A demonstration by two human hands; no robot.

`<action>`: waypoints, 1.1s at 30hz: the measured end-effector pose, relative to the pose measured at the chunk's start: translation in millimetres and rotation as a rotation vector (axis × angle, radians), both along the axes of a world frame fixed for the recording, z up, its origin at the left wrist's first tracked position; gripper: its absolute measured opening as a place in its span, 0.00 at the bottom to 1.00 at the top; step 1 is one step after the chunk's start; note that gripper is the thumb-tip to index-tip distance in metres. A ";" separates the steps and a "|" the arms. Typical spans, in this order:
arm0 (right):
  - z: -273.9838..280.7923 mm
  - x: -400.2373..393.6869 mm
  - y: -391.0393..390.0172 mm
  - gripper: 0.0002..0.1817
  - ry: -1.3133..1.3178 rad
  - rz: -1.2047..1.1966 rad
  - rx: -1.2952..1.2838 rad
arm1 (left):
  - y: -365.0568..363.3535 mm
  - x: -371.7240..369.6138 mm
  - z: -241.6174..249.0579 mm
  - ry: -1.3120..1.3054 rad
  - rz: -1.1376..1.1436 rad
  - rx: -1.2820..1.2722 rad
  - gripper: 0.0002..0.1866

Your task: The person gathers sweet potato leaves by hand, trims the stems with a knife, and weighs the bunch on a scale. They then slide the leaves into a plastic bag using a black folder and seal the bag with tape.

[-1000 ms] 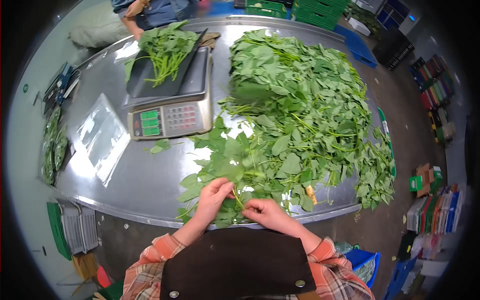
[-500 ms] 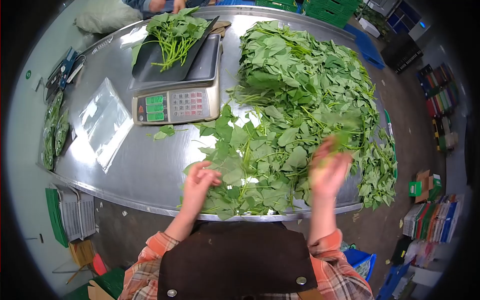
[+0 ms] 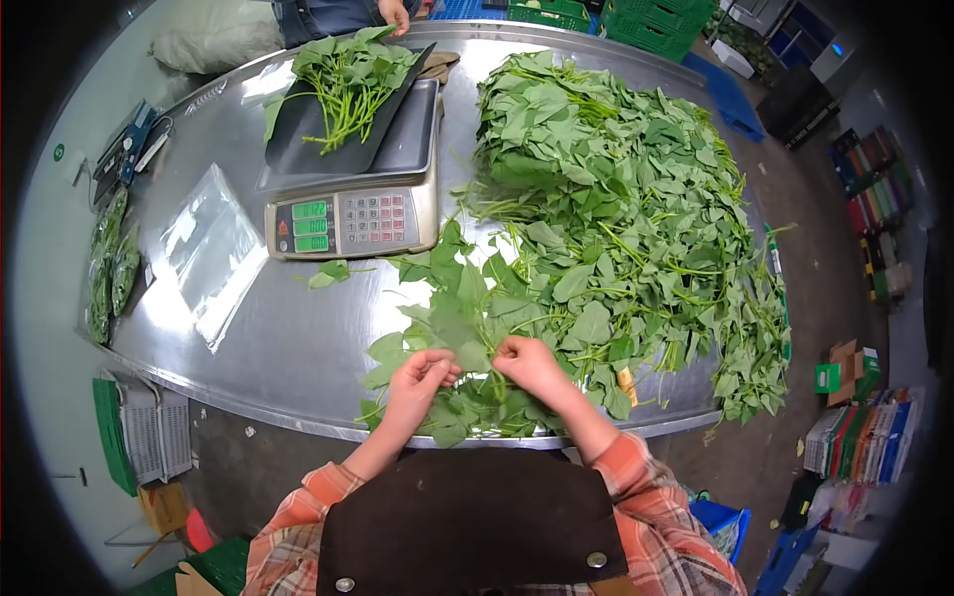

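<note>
Close to the near table edge, my left hand (image 3: 421,385) has its fingers curled together beside a leafy green sprig (image 3: 471,355). My right hand (image 3: 534,366) pinches the sprig from the other side, its fingertips partly hidden. Loose leafy greens (image 3: 586,323) spread under and around both hands, joining a tall heap (image 3: 596,139) at the right. A digital scale (image 3: 353,221) stands at the back left. On its tray lies a dark sheet (image 3: 298,144) bearing a bunch of leafy stems (image 3: 353,94).
Flat clear plastic bags (image 3: 214,258) lie left of the scale, with filled bags of greens (image 3: 111,263) at the far left edge. Across the table, another person's hand (image 3: 395,14) is near the bunch. Green crates (image 3: 656,25) stack behind the metal table (image 3: 298,348).
My right hand has swung left from the loose greens to beside my left hand, which has moved slightly right and down. The other person's hand has shifted right, touching the bunch's leaves.
</note>
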State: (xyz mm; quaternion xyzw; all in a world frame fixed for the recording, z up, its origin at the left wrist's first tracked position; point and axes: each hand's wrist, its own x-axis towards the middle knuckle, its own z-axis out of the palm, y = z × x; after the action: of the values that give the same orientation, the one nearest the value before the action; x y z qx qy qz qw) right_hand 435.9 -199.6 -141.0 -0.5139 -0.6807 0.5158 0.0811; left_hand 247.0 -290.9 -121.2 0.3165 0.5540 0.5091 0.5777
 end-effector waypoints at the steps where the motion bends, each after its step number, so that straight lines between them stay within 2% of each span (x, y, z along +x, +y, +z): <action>1: 11.7 9.3 10.3 0.14 0.207 -0.045 -0.259 | 1.3 -4.6 -0.5 -0.019 0.013 0.007 0.11; 2: 27.0 16.3 12.5 0.15 0.406 -0.021 -0.388 | 1.6 -6.2 -1.4 -0.038 0.028 0.010 0.11; 5: 56.0 20.5 1.3 0.13 0.680 0.052 -0.451 | 8.5 0.2 19.4 -0.126 -0.040 0.027 0.12; 6: 59.4 21.0 -4.3 0.12 0.759 0.053 -0.656 | 10.4 4.8 25.0 -0.208 -0.061 0.017 0.11; 9: 32.2 11.7 -15.6 0.15 0.823 0.053 -0.788 | 14.7 14.8 32.0 -0.407 -0.063 0.015 0.10; 11: 19.3 10.7 -16.5 0.19 0.904 -0.115 -0.891 | 20.0 12.8 31.3 -0.479 0.016 0.059 0.09; 13: 26.6 6.5 -14.2 0.22 1.056 -0.329 -1.035 | 25.8 6.7 40.2 -0.419 0.076 0.056 0.09; 14: 33.7 8.7 -11.6 0.21 1.092 -0.273 -1.040 | 26.2 1.1 35.7 -0.376 0.062 0.068 0.09; 17: 43.1 2.8 -17.4 0.16 0.664 -0.072 -0.642 | 22.7 -0.6 35.1 -0.297 0.002 0.072 0.08; 18: 37.7 -1.4 -20.8 0.11 0.531 0.030 -0.473 | 21.5 2.0 35.4 -0.281 -0.023 0.069 0.08; 21: 39.2 -12.8 -25.7 0.07 0.614 0.024 0.129 | 22.1 8.7 22.9 -0.458 0.188 0.079 0.06; 22: 51.4 -11.2 -27.4 0.03 0.691 -0.105 0.074 | 23.7 2.3 17.9 -0.505 0.319 0.042 0.06; 25: 61.4 0.9 -28.0 0.02 0.881 -0.271 0.131 | 29.9 -34.4 -2.7 -0.575 0.669 0.014 0.06; 26: 70.7 6.1 -24.1 0.02 0.900 -0.215 0.164 | 28.7 -41.0 1.8 -0.515 0.656 0.099 0.06; 29: 77.8 -2.8 -22.0 0.04 0.771 -0.254 -0.117 | 22.0 -33.9 22.8 -0.253 0.354 0.109 0.06; 30: 77.2 -9.0 -21.5 0.05 0.645 -0.199 -0.097 | 20.4 -23.7 28.3 -0.211 0.299 0.096 0.05; 31: 72.4 -17.8 -21.8 0.06 0.547 -0.089 0.195 | 18.5 -14.4 32.2 -0.182 0.249 0.097 0.05; 33: 80.9 -32.7 -26.1 0.07 0.434 -0.031 0.175 | 12.6 1.9 37.0 -0.123 0.144 0.098 0.05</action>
State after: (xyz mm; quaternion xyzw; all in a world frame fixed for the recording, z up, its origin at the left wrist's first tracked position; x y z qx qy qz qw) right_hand 403.2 -225.8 -60.1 -0.3923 -0.6815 0.5519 0.2775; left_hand 248.8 -278.2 -84.3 0.2720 0.5132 0.5943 0.5563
